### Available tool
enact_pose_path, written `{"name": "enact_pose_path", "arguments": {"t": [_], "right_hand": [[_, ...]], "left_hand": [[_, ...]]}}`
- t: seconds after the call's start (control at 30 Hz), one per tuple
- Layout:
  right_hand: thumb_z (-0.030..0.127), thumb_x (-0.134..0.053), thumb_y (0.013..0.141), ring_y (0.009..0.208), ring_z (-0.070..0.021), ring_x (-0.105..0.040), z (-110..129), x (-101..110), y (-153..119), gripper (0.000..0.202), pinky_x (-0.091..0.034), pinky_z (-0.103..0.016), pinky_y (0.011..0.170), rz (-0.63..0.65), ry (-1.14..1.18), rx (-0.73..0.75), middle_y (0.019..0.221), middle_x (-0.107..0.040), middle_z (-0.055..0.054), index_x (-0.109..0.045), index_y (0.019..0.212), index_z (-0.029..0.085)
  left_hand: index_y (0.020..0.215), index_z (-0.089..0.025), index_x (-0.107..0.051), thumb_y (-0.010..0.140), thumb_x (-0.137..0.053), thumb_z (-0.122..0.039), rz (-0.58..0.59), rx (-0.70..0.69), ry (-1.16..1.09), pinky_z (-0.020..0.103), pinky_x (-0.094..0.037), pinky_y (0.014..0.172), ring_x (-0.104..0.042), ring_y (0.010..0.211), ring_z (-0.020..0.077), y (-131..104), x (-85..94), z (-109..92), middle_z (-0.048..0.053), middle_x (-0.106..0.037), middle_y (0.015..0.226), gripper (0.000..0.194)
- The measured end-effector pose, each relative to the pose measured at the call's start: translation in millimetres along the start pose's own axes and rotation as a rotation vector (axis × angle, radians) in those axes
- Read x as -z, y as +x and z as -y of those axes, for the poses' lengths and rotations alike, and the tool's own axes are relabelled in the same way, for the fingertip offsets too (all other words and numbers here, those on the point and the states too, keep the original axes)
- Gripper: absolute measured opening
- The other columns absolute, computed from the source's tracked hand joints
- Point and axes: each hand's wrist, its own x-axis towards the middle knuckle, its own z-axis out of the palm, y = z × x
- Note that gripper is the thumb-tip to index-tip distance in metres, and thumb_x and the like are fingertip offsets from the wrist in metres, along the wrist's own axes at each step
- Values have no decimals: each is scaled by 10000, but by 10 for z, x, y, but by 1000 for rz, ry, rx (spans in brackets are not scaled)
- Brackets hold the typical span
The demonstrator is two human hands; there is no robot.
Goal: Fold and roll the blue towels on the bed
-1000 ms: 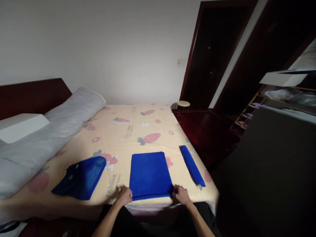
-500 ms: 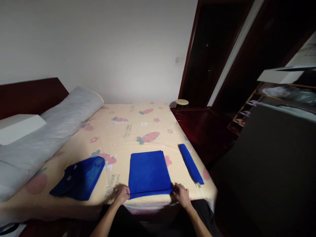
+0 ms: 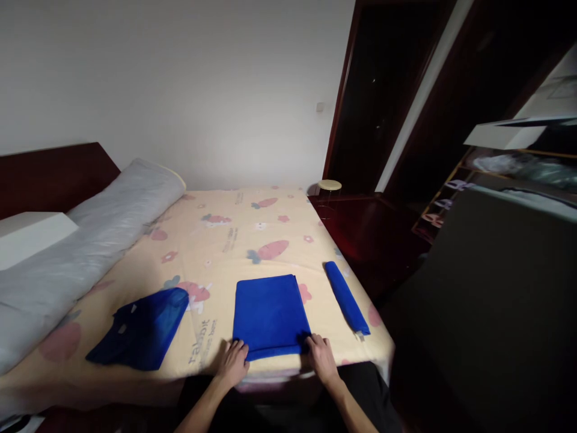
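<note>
**Skew and knock-off risks flagged, items counted**

Taken left to right. Loose blue cloth (image 3: pixel 139 331) was laid out unevenly near the bed's front edge; it could be dragged askew if brushed by the left forearm. Near-left corner of the folded blue cloth (image 3: pixel 271 313) was gripped by the left hand (image 3: pixel 234 362), fingers curled closed, thumb mostly hidden. The folded cloth was laid flat on the patterned sheet (image 3: pixel 225 264), between the other two cloths; a narrow strip was seen along its near edge. That strip could be skewed if one corner were pulled harder, and wrinkles could be trapped if layers slid. Near-right corner was gripped by the right hand (image 3: pixel 321 356), fingers likewise closed. Rolled blue cloth (image 3: pixel 347 297) was placed apart, near the bed's right edge; it could be knocked off by a wide elbow swing.

Counted: one white box (image 3: pixel 38 236), one grey bundle (image 3: pixel 121 210), one loose cloth, two hands, one folded cloth, one stool (image 3: pixel 330 185), one rolled cloth.
</note>
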Motion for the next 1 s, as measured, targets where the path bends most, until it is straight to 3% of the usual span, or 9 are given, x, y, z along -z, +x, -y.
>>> {"name": "enact_pose_path", "arguments": {"t": [0.1,0.17,0.27,0.4,0.5,0.63,0.73,0.83,1.0], "right_hand": [[14,-428,791,926,-236,-570,148,-45,-12,317,-355,-355,832,-12,-14,23,964,-648,-72,-645,923,203],[46,-454,810,941,-245,-556,234,-78,-27,272,-358,-364,834,-31,-15,45,981,-635,-77,-639,939,199],[51,-475,816,958,-241,-538,367,-143,-56,291,-362,-367,853,-55,7,112,1002,-626,-63,-631,997,217],[73,-500,838,989,-248,-523,542,-240,-75,280,-360,-392,891,-54,52,188,1037,-623,-53,-617,1028,242],[113,-503,866,1016,-257,-514,620,-302,-56,214,-350,-418,924,-43,84,222,1047,-623,-56,-617,993,244],[120,-455,882,985,-253,-519,631,-369,0,217,-362,-418,911,7,109,253,987,-637,-57,-632,945,229],[124,-429,898,958,-243,-528,589,-385,37,253,-374,-401,884,27,112,255,964,-645,-59,-651,965,224],[158,-420,934,985,-235,-531,491,-350,47,279,-369,-399,902,10,131,254,1009,-649,-59,-654,1063,238],[211,-398,967,996,-230,-530,232,-275,14,295,-380,-399,910,-80,136,216,1071,-634,-74,-655,1110,236]], "left_hand": [[1207,-207,-621,915,-376,-353,-33,20,22,510,-249,1131,-471,1303,290,24,-98,-7,128,-583,1358,409],[1252,-205,-601,936,-345,-374,-53,27,36,531,-276,1123,-472,1310,304,49,-169,-13,136,-578,1368,440],[1299,-199,-567,933,-363,-294,-69,19,48,528,-306,1119,-476,1314,305,94,-262,-31,142,-565,1383,429],[1331,-210,-534,878,-338,-69,-66,-22,44,423,-352,1118,-457,1341,243,137,-334,-119,111,-534,1424,514],[1293,-237,-553,834,-344,4,-108,-67,7,378,-370,1107,-469,1324,211,146,-363,-290,74,-556,1393,559],[1165,-248,-603,897,-396,-113,-215,-88,-61,387,-410,1058,-535,1209,218,156,-413,-616,54,-623,1218,364],[1114,-252,-619,914,-385,-128,-266,-85,-98,363,-455,981,-574,1104,207,157,-458,-762,38,-637,1126,333],[1072,-233,-635,932,-336,-119,-339,-50,-123,356,-458,950,-579,1053,206,133,-479,-705,50,-637,1067,349],[1034,-227,-642,932,-318,-105,-410,36,-121,342,-442,933,-565,1021,200,47,-474,-375,43,-623,1029,361]]}}
